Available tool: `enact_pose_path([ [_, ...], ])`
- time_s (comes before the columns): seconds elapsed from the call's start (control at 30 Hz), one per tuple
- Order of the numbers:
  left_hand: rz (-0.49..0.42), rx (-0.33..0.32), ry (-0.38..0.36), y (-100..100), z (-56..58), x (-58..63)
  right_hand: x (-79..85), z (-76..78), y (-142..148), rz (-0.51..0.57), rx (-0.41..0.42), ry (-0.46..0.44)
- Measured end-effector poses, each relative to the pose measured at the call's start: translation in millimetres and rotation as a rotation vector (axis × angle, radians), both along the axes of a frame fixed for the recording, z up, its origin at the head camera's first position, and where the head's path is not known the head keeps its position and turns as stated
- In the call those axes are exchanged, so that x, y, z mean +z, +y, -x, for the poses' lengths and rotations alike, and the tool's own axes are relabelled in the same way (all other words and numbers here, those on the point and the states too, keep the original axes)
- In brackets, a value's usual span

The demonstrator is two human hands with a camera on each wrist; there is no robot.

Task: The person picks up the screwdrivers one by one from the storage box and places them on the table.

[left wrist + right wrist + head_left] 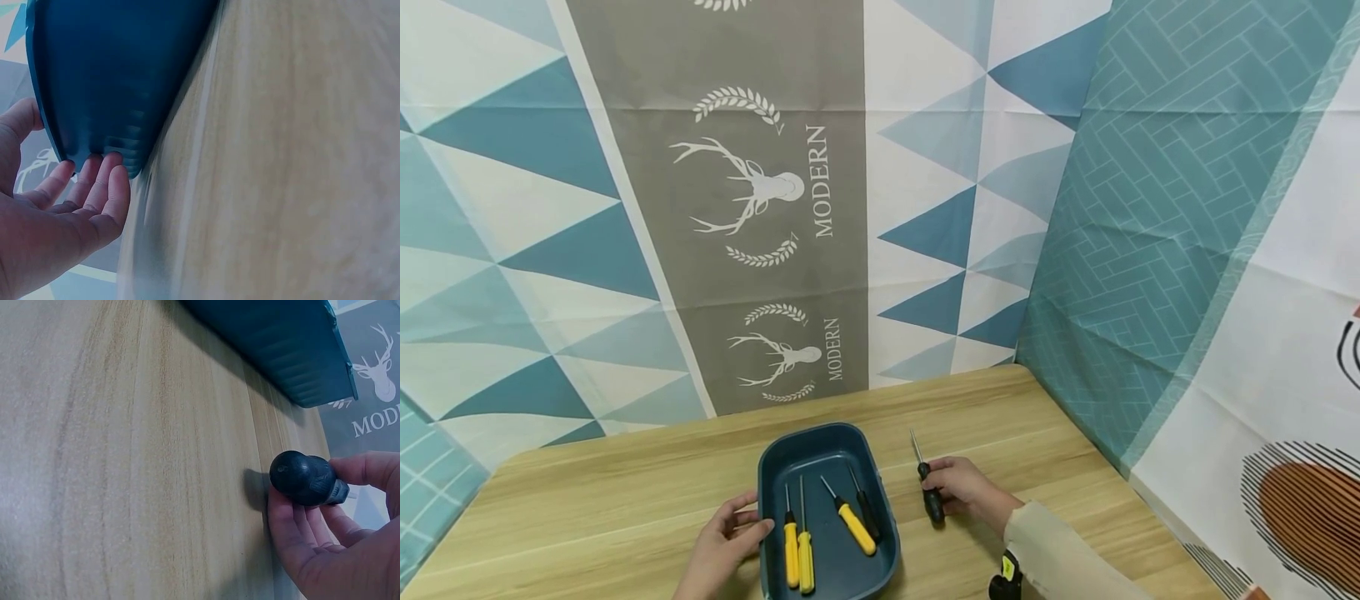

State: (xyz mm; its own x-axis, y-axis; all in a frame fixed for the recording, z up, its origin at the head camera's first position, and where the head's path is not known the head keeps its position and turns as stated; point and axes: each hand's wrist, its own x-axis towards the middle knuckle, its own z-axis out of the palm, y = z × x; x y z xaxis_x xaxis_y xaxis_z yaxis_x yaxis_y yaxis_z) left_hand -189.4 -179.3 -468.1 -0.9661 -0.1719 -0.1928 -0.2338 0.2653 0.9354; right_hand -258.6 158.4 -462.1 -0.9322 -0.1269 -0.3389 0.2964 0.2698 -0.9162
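A dark blue rectangular tray [830,439] stands on the wooden table. My left hand [726,542] holds its left side, thumb at the rim and fingers against the outer wall [119,75]. Inside lie screwdrivers: two with yellow handles [798,554] side by side at the left, a yellow-and-black one [854,527] and a black-handled one [867,512] at the right. To the right of the tray, my right hand [964,486] grips another black-handled screwdriver [932,500] between thumb and fingers. Its shaft points away from me, and its rounded handle end [292,476] faces the right wrist camera.
The light wooden table [647,508] has a rounded back edge against patterned cloth hangings [925,208]. A teal and white cloth [1157,250] hangs along the right side. A black object with a yellow label [1007,575] shows below the right sleeve.
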Motion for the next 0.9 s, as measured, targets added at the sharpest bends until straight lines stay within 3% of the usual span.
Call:
enact_pose_path([
  [0.9, 0.010, -0.005, 0.000, -1.1, 0.4, -2.2, -3.5, 2.6, -1.7, -0.037, -0.009, 0.026],
])
